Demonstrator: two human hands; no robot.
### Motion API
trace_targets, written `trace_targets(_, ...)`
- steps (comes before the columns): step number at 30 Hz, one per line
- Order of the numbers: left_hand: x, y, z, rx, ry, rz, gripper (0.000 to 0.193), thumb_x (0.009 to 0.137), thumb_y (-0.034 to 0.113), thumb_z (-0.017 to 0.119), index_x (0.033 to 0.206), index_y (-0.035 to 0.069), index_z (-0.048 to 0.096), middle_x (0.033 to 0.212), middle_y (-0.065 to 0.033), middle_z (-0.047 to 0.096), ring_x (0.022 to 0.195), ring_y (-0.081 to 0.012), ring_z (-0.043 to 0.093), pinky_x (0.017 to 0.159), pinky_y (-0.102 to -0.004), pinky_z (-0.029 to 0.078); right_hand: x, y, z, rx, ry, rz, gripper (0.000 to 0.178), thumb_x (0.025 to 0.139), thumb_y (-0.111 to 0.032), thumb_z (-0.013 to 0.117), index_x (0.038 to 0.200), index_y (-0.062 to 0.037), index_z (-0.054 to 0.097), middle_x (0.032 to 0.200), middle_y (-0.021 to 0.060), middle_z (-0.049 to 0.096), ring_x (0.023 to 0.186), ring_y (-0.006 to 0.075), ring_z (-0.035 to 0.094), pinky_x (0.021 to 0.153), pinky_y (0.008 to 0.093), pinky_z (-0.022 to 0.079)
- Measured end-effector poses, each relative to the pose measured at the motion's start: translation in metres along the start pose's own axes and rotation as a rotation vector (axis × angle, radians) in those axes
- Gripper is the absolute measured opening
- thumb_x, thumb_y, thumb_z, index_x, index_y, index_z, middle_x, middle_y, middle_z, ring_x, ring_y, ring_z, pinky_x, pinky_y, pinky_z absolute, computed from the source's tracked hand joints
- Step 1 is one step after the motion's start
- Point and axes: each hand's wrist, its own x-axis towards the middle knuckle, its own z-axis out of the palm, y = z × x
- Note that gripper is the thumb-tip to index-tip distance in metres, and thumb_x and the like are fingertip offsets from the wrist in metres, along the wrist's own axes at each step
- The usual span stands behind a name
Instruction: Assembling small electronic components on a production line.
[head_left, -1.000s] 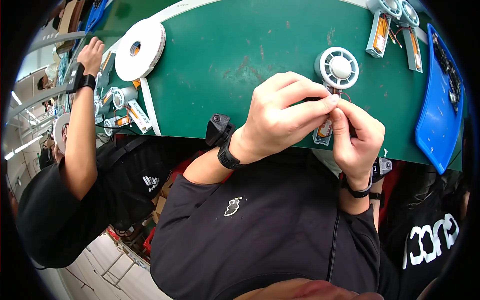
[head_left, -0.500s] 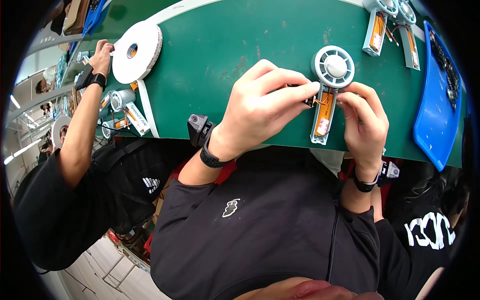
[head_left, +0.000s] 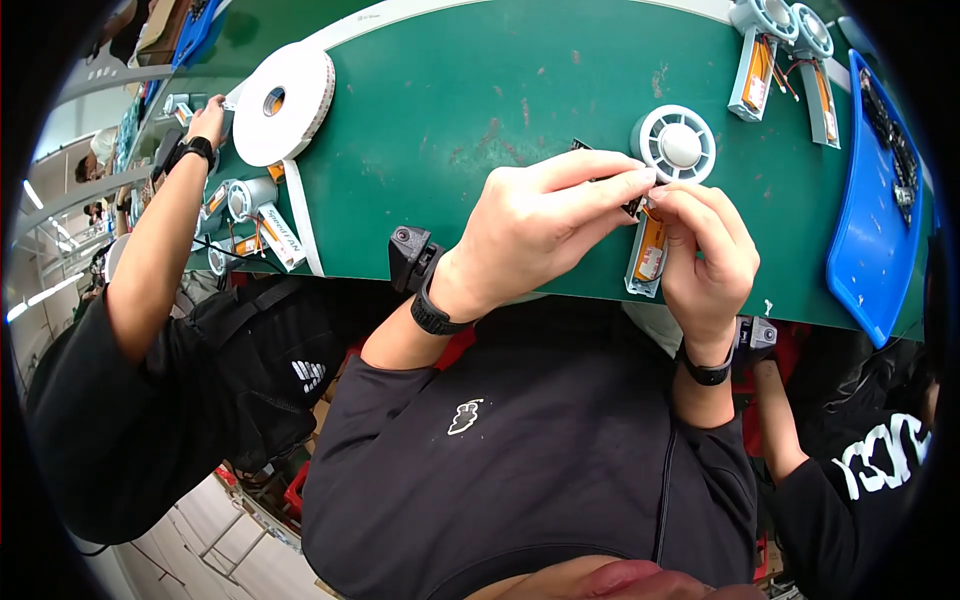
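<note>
A pale blue handheld fan (head_left: 680,145) lies on the green table in front of me, its round head away from me. Its opened handle shows an orange battery (head_left: 652,250) inside, with thin wires at its upper end. My left hand (head_left: 545,225) pinches a small black circuit board (head_left: 632,207), mostly hidden behind the fingers, over the handle's upper part. Close against it, my right hand (head_left: 712,255) is closed in a pinch, the fingertips of both hands meeting just below the fan head. Whatever the right fingers grip is too small to make out.
Two more opened fans (head_left: 752,80) lie at the far right, beside a blue tray (head_left: 875,240) of black parts. Leftward stand a large white tape roll (head_left: 285,105) and several fans (head_left: 270,225), where a co-worker's arm (head_left: 165,240) reaches in. Another person's arm (head_left: 780,420) is at the right.
My right hand has moved left and up from the handle's right side to meet my left fingertips at the board. The fan sits slightly lower and further right in view.
</note>
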Motion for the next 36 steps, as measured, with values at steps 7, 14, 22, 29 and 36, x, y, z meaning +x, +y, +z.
trace_targets(7,0.005,0.007,-0.007,0.022,-0.077,-0.007,0.038,0.081,0.002,0.079,0.118,0.004,0.072,0.105,-0.0108,0.073,0.086,-0.0257,0.074,0.073,-0.0304,0.061,0.008,0.001,-0.006,-0.149,-0.056,-0.117,0.019,0.077,0.009,0.075,0.093,-0.0006,0.070,0.090,0.0097,0.069,0.070,0.0239,0.064,0.058,0.0326,0.052)
trace_targets(14,0.005,0.008,-0.004,-0.096,-0.210,-0.172,0.036,0.086,0.002,0.078,0.121,0.001,0.071,0.106,-0.0127,0.074,0.090,-0.0216,0.073,0.078,-0.0274,0.061,0.003,0.006,-0.003,-0.169,-0.012,-0.156,0.019,0.079,0.010,0.075,0.093,-0.0011,0.067,0.092,0.0095,0.069,0.076,0.0242,0.063,0.066,0.0342,0.052)
trace_targets(22,0.002,0.007,-0.004,-0.459,-0.227,-0.410,0.034,0.093,0.004,0.075,0.126,0.000,0.069,0.109,-0.0110,0.074,0.098,-0.0154,0.071,0.081,-0.0288,0.062,0.002,0.002,0.001,-0.162,0.055,-0.113,0.021,0.075,0.004,0.080,0.091,-0.0037,0.070,0.089,0.0085,0.068,0.071,0.0246,0.061,0.059,0.0347,0.050)
trace_targets(29,0.006,0.004,0.001,-0.483,-0.141,-0.377,0.027,0.090,0.006,0.077,0.116,-0.001,0.071,0.104,-0.0127,0.071,0.089,-0.0187,0.073,0.074,-0.0301,0.063,0.005,0.000,-0.002,-0.213,0.000,-0.115,0.020,0.074,0.005,0.079,0.089,-0.0024,0.069,0.088,0.0082,0.068,0.068,0.0248,0.061,0.057,0.0346,0.050)
trace_targets(36,0.009,0.006,-0.004,-0.378,-0.240,-0.300,0.031,0.089,0.002,0.077,0.119,-0.001,0.070,0.106,-0.0125,0.069,0.093,-0.0180,0.071,0.074,-0.0285,0.063,0.007,0.003,-0.011,-0.159,-0.083,-0.126,0.021,0.074,0.007,0.079,0.090,-0.0023,0.068,0.085,0.0088,0.069,0.066,0.0249,0.063,0.057,0.0341,0.050)
